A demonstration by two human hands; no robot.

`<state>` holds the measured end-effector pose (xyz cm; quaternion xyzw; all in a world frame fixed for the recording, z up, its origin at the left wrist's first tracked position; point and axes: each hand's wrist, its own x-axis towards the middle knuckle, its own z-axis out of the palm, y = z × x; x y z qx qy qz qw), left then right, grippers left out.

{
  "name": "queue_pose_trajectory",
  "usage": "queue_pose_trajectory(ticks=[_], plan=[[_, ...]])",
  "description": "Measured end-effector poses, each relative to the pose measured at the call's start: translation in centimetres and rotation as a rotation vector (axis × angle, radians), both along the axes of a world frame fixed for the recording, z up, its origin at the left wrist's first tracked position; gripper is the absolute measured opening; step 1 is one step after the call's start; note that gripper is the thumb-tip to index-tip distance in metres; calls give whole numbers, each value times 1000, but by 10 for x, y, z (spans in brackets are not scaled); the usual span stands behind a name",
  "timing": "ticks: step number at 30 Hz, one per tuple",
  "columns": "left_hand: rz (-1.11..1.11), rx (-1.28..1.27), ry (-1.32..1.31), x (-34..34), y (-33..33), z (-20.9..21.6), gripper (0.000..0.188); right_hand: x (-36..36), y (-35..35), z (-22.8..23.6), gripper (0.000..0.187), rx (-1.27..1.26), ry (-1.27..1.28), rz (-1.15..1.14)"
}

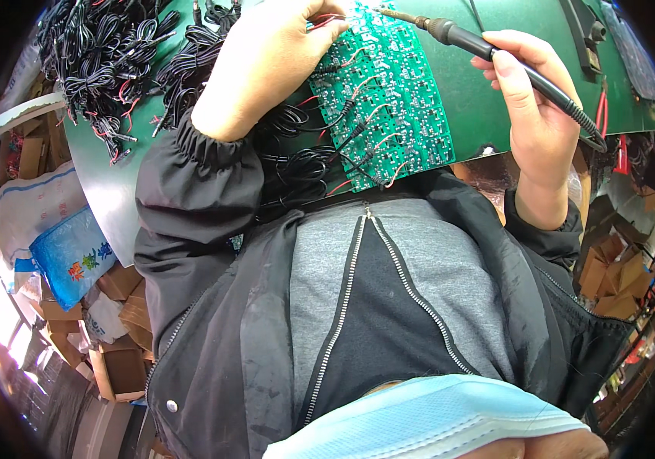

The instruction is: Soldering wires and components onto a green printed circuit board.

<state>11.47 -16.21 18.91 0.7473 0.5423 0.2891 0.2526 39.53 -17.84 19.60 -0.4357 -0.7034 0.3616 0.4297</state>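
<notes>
My right hand (535, 103) grips a soldering iron (466, 38) by its black handle. The iron's tip points left, over the far end of a green circuit board panel (419, 115). At that end, my left hand (274, 65) pinches a thin red wire (327, 18) between thumb and fingers, beside the tip. Whether the tip touches the wire or board is lost in glare. Along the panel's left side run several black cables (349, 153) whose thin wire ends lie on the board.
Bundles of black cables (102, 73) lie on the green table (488, 130) at the left. A dark stand-like piece (583, 38) is at the far right. Cardboard boxes (121, 371) and a blue-white bag (75, 252) sit below the table's left edge; more boxes (618, 268) are at right.
</notes>
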Motion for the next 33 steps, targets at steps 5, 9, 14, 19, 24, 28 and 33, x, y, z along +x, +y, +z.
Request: queue_pose_trajectory(ticks=[5, 9, 14, 19, 24, 28, 33], plan=[[52, 57, 96, -3, -7, -13, 12, -11, -10, -5, 22, -60, 47, 23], [59, 157, 110, -4, -7, -23, 11, -17, -13, -4, 21, -76, 68, 56], [58, 196, 138, 2, -9, -14, 11, -16, -13, -5, 22, -74, 40, 90], [87, 204, 172, 5, -7, -19, 13, -17, -13, -4, 22, -85, 83, 95], [97, 236, 206, 6, -8, -22, 13, -17, -12, -1, 21, -101, 46, 98], [88, 244, 214, 8, -7, -23, 13, -18, -12, 0, 20, -94, 36, 93], [79, 274, 209, 10, -7, -23, 14, -16, -5, 8, 19, -38, -53, 159]])
